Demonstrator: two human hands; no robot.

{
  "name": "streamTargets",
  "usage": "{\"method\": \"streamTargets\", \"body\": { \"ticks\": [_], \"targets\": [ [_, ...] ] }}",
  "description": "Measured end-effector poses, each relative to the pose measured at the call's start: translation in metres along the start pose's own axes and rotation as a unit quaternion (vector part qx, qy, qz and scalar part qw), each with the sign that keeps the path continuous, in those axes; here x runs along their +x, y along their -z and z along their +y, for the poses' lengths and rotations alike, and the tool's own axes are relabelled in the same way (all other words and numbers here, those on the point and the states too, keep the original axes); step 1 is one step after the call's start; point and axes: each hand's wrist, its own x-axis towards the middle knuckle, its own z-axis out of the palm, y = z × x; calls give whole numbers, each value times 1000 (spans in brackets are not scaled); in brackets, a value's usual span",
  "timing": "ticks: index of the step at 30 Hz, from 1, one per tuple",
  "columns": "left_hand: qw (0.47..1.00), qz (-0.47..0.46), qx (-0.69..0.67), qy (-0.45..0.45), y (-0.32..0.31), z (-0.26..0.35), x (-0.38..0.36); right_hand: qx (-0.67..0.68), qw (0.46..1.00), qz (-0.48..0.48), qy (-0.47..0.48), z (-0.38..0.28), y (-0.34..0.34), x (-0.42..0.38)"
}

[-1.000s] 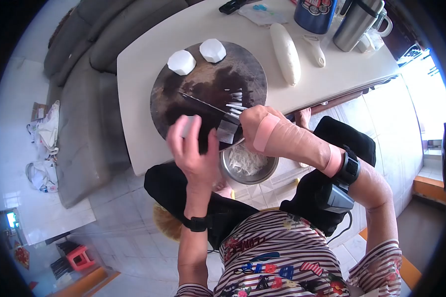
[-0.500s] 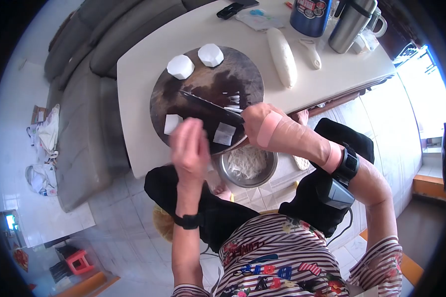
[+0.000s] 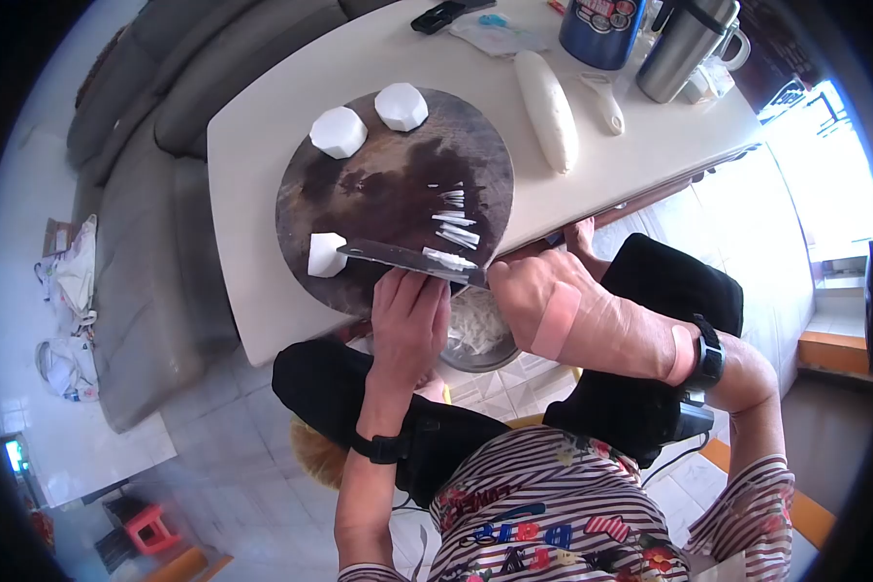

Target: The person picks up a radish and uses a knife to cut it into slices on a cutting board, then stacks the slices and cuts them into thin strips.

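My right hand (image 3: 538,296) is wrapped round the handle of a kitchen knife (image 3: 398,256), whose dark blade points left across the round wooden cutting board (image 3: 359,204). Close against the blade, the bent fingers of my left hand (image 3: 412,315) press together on white radish slices at the board's near edge; the fingers hide most of them. Thin radish strips (image 3: 456,233) lie beyond the blade. A cut radish block (image 3: 327,254) sits left of the knife tip, and two radish chunks (image 3: 339,133) (image 3: 401,107) stand at the far side.
A steel bowl (image 3: 485,361) with white shreds sits below the table edge, partly behind my hands. On the table (image 3: 252,184) are a whole white radish (image 3: 546,112), a peeler (image 3: 603,105), a blue container (image 3: 599,29) and a steel flask (image 3: 684,53). A grey sofa (image 3: 155,213) stands left.
The knife has come nearer to me, from mid-board onto the radish slices, with fresh strips beside it. My left hand has moved right and settled against the slices.
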Motion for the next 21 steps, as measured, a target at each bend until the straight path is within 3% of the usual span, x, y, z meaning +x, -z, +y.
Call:
{"method": "streamTargets", "body": {
  "ticks": [9,11,13,15,21],
  "targets": [
    [1000,-4,-16,27,0,5,3,0,1000,-29,-8,-4,2,-5],
    [999,-15,-13,31,2,5,2,-18,993,80,89,-4,-7,-1],
    [1000,-7,0,15,2,4,2,7,994,73,76,-8,-7,12],
    [1000,-2,-7,15,1,5,3,-14,1000,3,3,-13,2,21],
    [1000,17,-15,20,-1,2,0,-15,1000,4,12,-15,10,6]
  ]
}}
